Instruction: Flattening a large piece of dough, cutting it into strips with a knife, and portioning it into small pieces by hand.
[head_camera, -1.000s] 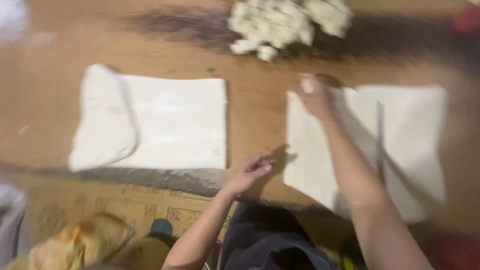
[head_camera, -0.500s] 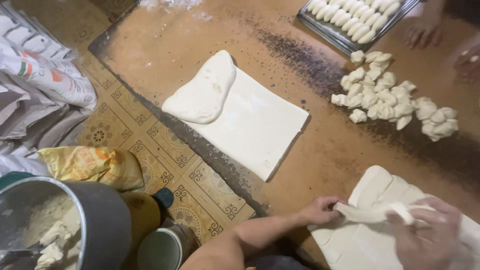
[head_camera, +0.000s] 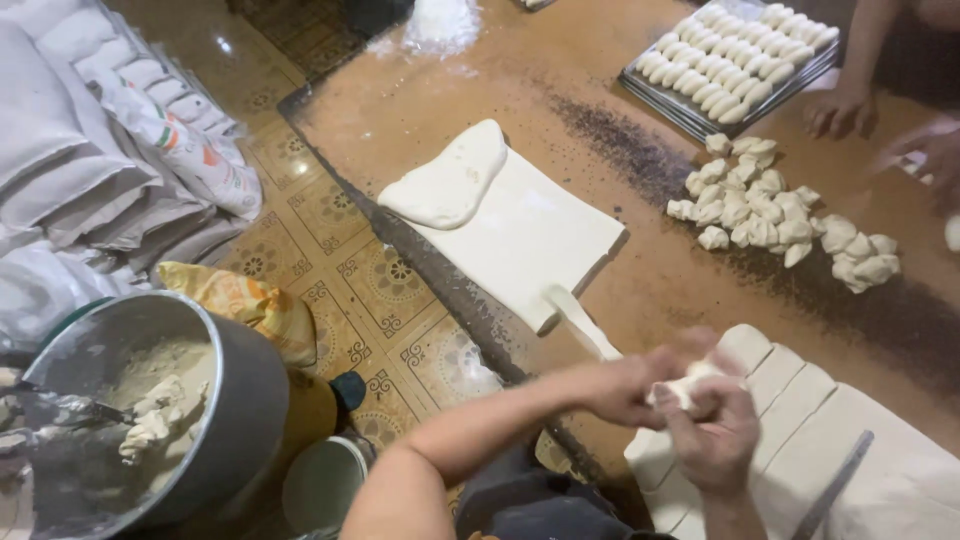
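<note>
Dough fills most of what I see from the head camera. My left hand (head_camera: 625, 385) and right hand (head_camera: 715, 440) meet low in the view, both clenched on one dough strip (head_camera: 590, 325): its bunched end sits between my fingers (head_camera: 735, 400), and the free end trails up and left across the brown worktop (head_camera: 560, 90). Just beneath my hands lies a cut dough sheet (head_camera: 790, 400), scored into parallel bands, with a long metal blade (head_camera: 835, 485) resting on its lower right part. Further up the worktop I see a flat dough slab (head_camera: 520, 235), square-edged, with a thicker rounded flap folded over its upper left corner. The strip's free end lies just beside that slab's lower corner; whether they touch I cannot tell. To the right sits a loose pile of small dough pieces (head_camera: 775, 215), and beyond it a metal tray (head_camera: 725, 65) packed with rows of shaped pieces. Another person's hand (head_camera: 840, 110) rests on the worktop by the tray's right side. Off the worktop, on the patterned floor tiles (head_camera: 350, 270), stands a steel mixing bowl (head_camera: 215, 400) holding dough scraps, with stacked sacks (head_camera: 110, 150) behind it.
</note>
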